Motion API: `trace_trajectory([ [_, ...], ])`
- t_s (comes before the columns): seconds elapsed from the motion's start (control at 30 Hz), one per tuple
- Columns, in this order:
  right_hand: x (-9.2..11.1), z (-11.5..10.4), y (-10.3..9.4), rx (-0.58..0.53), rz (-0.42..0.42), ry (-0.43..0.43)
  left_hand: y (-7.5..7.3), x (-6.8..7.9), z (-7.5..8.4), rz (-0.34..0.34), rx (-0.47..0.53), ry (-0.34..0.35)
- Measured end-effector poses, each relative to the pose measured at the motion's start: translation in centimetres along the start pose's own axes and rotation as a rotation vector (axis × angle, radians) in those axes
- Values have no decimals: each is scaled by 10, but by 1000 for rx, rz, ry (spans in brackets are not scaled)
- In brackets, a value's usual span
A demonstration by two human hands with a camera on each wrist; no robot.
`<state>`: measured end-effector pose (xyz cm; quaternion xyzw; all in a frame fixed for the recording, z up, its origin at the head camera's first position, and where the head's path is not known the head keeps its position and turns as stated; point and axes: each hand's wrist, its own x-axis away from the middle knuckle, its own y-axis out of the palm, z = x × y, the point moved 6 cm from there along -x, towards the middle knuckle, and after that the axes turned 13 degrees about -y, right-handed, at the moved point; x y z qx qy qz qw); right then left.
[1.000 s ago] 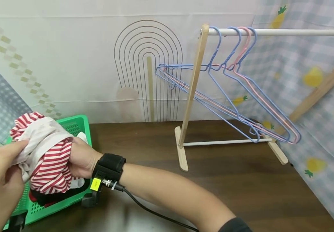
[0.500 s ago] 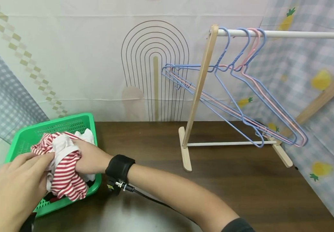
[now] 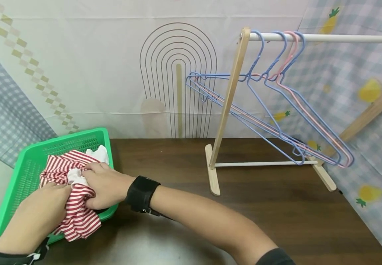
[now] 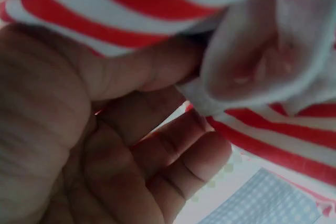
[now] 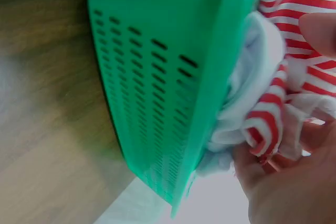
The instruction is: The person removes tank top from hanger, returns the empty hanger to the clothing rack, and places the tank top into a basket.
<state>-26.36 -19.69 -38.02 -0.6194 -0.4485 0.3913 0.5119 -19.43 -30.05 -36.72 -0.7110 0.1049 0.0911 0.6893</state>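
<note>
A red-and-white striped garment (image 3: 78,213) with a white inner part lies bunched over the green plastic basket (image 3: 106,143), one end hanging over the near rim. My left hand (image 3: 42,206) grips its left side. In the left wrist view, the thumb and index finger of this hand (image 4: 115,119) pinch the fabric beside a white edge. Opposite it, my right hand (image 3: 108,186) holds the garment's right side, its fingertips in the folds. The right wrist view has the right hand (image 5: 299,182) with striped and white cloth between thumb and fingers.
White cloth (image 3: 99,154) shows in the basket behind the right hand. On the right stands a wooden rack (image 3: 227,99) with a white rail (image 3: 343,38), where several blue hangers (image 3: 260,106) and a pink hanger (image 3: 305,110) hang. The dark wooden tabletop (image 3: 164,162) lies between.
Both hands have lowered the striped garment into the basket and moved right in the head view. The garment has spread out, and less of its white part shows.
</note>
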Motion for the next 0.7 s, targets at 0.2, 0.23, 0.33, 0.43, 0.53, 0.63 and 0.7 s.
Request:
trace_trajectory([
  [0.2, 3, 2, 4, -49, -70, -2, 10, 1, 8, 35, -32, 75],
  [0.23, 3, 3, 5, -39, -80, 9, 11, 1, 10, 43, -42, 91],
  [0.33, 9, 4, 5, -8, -93, 38, 14, 0, 10, 31, -50, 107],
  [0.43, 23, 1, 2, 26, -51, 31, 10, 2, 6, 36, -18, 88],
  [0.53, 47, -4, -6, 48, 34, -2, -4, 10, 2, 76, 28, -22],
  [0.63, 82, -5, -15, 48, 128, -26, -31, 21, 9, 300, 109, -94],
  [0.7, 110, -2, -20, 42, 186, -27, -48, 27, 25, 457, 195, -95],
])
